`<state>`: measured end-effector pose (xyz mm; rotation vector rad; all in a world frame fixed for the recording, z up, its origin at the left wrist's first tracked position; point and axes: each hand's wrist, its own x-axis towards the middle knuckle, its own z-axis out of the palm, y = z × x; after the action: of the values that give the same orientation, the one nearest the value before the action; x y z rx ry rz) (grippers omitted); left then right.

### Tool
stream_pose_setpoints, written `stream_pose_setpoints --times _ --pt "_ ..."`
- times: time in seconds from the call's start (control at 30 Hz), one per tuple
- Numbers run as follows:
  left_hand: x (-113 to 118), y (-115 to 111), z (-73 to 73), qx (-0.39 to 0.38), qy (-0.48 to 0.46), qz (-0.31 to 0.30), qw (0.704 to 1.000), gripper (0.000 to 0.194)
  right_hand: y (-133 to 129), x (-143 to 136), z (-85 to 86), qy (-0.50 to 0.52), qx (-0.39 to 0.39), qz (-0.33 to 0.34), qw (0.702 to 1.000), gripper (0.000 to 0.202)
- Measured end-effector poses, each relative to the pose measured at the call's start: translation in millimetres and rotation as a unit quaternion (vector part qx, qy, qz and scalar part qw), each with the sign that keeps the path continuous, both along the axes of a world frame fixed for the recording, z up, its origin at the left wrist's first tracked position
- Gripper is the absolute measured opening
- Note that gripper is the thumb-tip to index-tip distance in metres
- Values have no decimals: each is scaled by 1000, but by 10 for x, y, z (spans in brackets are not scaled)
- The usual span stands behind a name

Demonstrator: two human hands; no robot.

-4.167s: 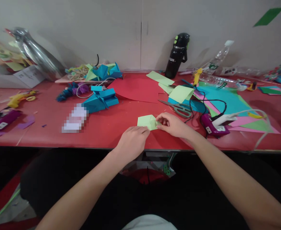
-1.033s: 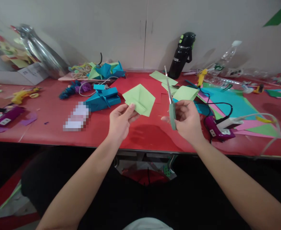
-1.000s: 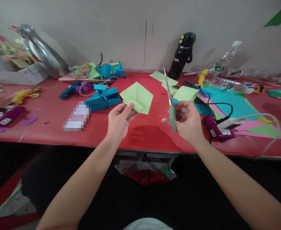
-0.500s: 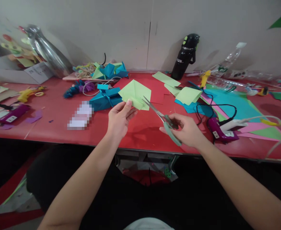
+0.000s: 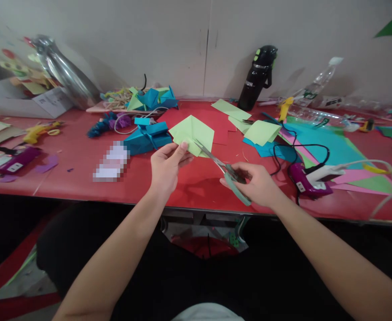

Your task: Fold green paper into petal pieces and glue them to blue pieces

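Between thumb and fingers, my left hand [image 5: 167,167] pinches the lower left edge of a folded light green paper [image 5: 196,127], held up over the red tabletop [image 5: 189,191]. My right hand [image 5: 256,183] is closed round the green handles of a pair of scissors [image 5: 216,161]. The scissor blades point up and left, with their tips over the lower part of the paper, close to my left thumb. Blue folded paper [image 5: 147,137] lies just left of my left hand. More light green paper [image 5: 262,132] lies to the right, beyond the scissors.
Purple power strips [image 5: 307,183] with cables lie at the right and far left. A black bottle [image 5: 256,78], a clear plastic bottle [image 5: 319,82] and a steel jug [image 5: 68,73] stand along the wall. Coloured sheets [image 5: 332,142] cover the right side.
The light green paper has shifted slightly right and down and turned a little. The scissor tips have moved left and down, further over the paper.
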<state>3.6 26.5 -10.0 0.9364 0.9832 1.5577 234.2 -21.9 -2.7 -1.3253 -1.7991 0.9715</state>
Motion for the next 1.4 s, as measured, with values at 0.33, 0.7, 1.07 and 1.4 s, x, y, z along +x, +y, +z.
stream_pose_setpoints --times 0.33,0.7,1.07,1.4 --pt "0 -10 -2 13 17 -1 1000 31 17 17 -15 15 -16 17 1000 31" --pt "19 -25 0 0 18 -4 1000 34 7 21 -6 11 -20 25 999 33" --pt "10 -31 1 3 33 -8 999 34 14 25 -1 21 -37 28 999 38" --pt "9 -41 -3 9 48 -31 998 33 0 -4 -43 30 -54 22 998 34"
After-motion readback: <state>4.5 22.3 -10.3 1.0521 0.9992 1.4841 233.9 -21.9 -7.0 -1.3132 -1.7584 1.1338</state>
